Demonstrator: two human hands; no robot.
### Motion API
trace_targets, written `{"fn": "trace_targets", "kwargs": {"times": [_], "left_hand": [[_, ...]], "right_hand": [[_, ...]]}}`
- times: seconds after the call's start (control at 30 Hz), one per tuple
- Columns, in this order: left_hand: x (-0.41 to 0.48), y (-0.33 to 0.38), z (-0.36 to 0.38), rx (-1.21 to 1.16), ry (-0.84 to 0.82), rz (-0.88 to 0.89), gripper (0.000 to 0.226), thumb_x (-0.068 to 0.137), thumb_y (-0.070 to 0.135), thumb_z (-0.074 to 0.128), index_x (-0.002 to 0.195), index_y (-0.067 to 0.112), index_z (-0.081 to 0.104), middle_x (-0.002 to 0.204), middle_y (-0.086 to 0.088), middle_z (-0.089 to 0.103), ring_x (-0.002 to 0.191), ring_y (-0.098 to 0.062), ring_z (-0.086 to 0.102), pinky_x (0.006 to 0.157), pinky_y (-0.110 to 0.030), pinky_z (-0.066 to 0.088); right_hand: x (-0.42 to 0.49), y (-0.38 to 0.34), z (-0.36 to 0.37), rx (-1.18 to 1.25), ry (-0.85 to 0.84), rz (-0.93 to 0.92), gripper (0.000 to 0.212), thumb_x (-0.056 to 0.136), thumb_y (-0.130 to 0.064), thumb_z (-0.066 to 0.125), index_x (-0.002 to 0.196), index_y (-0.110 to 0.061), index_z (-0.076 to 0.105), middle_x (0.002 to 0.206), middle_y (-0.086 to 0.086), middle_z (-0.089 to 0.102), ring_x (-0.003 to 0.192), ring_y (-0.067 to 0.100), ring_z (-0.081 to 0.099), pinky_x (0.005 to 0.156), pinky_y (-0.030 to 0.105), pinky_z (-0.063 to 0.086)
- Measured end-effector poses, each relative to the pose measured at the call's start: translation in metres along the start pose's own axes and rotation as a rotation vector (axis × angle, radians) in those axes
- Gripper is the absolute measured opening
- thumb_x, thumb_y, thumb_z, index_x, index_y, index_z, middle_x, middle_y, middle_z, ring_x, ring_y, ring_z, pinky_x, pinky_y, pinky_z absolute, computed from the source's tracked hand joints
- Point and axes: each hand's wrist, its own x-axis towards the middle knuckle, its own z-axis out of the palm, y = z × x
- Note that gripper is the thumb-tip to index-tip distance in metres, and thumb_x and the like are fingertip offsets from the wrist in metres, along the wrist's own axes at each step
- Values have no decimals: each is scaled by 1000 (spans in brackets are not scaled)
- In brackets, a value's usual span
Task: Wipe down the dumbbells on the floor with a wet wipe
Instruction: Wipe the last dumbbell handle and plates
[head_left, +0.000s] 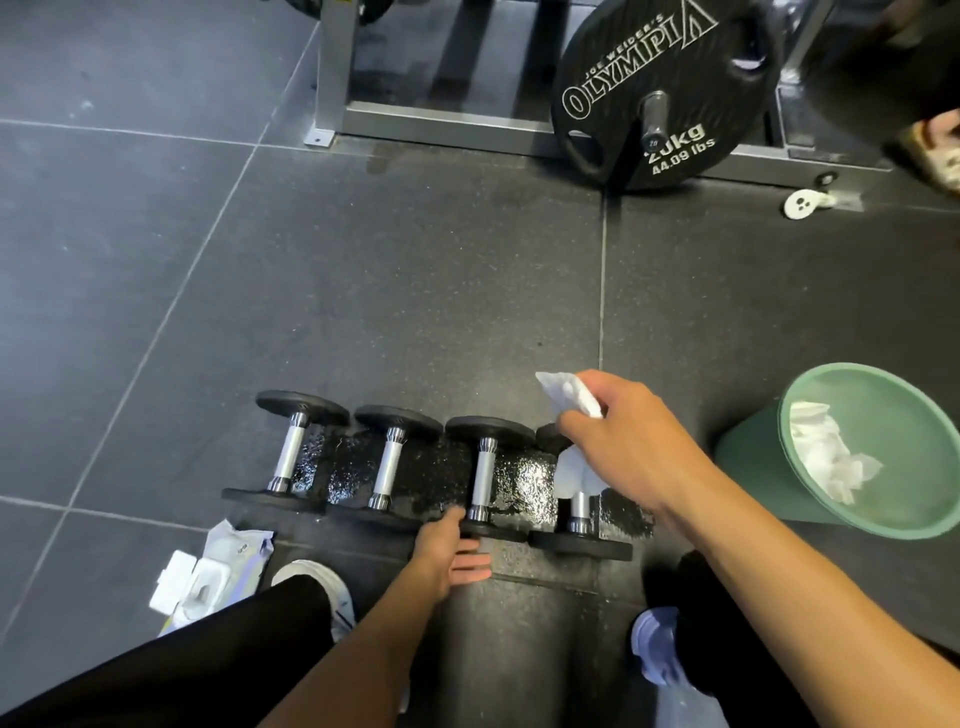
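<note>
right hand (623, 447) pinches the wet wipe (571, 397) onto the dumbbell (580, 512) beneath it; left hand (449, 553), fingers straight (flat on the floor (415, 286)), seemingly touches the neighbouring dumbbell (484, 475) ahead of it.

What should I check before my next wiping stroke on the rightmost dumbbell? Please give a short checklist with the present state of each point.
1. Wet wipe gripped in the right hand: ok.
2. Wipe lying over the handle of the rightmost dumbbell: ok.
3. Left hand away from that dumbbell, by the third dumbbell: ok.
4. Green bin close on the right for the used wipe: ok.
5. Wipe pack open for a fresh one: ok.
6. Wipe damp and clean enough: cannot tell.
</note>
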Motion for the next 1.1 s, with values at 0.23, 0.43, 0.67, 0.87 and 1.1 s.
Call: {"fn": "trace_targets", "kwargs": {"times": [0.23, 0.43, 0.67, 0.87, 1.1], "left_hand": [[-37, 11, 0, 338, -43, 95, 41, 109, 38, 48, 134, 6, 57, 109, -15, 73, 86, -33, 76, 59, -38, 63], [-80, 22, 34, 448, -128, 219, 16, 110, 26, 49, 112, 12, 56, 112, -17, 75, 80, -28, 76, 60, -34, 63], [-87, 5, 70, 541, -159, 231, 14, 108, 26, 51, 108, 13, 57, 105, -14, 77, 77, -26, 75, 65, -34, 60], [-68, -8, 100, 536, -108, 160, 35, 109, 41, 46, 112, 9, 60, 109, -13, 77, 84, -28, 76, 64, -34, 60], [-44, -17, 120, 506, -24, 27, 63, 104, 63, 45, 116, 4, 63, 107, -16, 75, 89, -34, 75, 70, -40, 58]], "right_hand": [[-11, 0, -7, 80, 5, -37, 14, 95, -22, 56, 103, -30, 65, 82, 0, 68, 64, 17, 52, 53, 28, 38], [-23, -1, -19, 284, 56, -24, 20, 95, -21, 56, 108, -25, 70, 96, 3, 73, 74, 14, 58, 65, 31, 45], [-38, 8, -40, 710, 69, 108, 25, 89, -9, 55, 108, -9, 72, 103, 8, 79, 94, 23, 76, 75, 32, 50], [-43, 22, -58, 815, 104, 130, 29, 82, -13, 55, 103, -12, 75, 105, 14, 79, 85, 20, 71, 76, 35, 49], [-45, 30, -73, 839, 76, 102, 24, 92, -6, 51, 97, -16, 73, 82, 1, 71, 70, 15, 63, 60, 26, 46]]}}
